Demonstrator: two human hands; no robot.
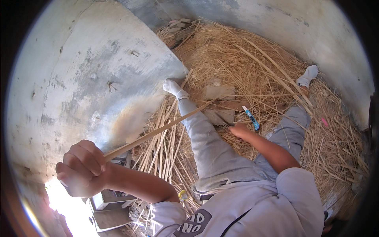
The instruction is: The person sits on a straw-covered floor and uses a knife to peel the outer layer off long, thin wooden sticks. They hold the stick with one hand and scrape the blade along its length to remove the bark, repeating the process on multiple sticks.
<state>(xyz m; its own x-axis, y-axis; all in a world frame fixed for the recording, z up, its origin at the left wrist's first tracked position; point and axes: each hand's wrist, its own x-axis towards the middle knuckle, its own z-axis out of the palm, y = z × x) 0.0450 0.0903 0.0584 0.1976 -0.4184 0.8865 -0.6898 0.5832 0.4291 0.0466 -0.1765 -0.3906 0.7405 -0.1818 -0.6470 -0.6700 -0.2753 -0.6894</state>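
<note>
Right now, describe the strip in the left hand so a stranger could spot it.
Go down the big pale wall on the left to the clenched left hand. A long, flat, tan strip slants from it across the left trouser leg. Unlike the loose strips nearby, this one is gripped.

On the front of the pale shirt (252, 209), there is a dark grey patch (194, 223) which carries printed lettering. The letters are large, light-coloured capitals, thick in form, and they stand in two short rows, slanted as seen in the head view. The lower edge of the picture lies close under them. On the blue cutter (251, 119), the markings are too small for reading.
</note>
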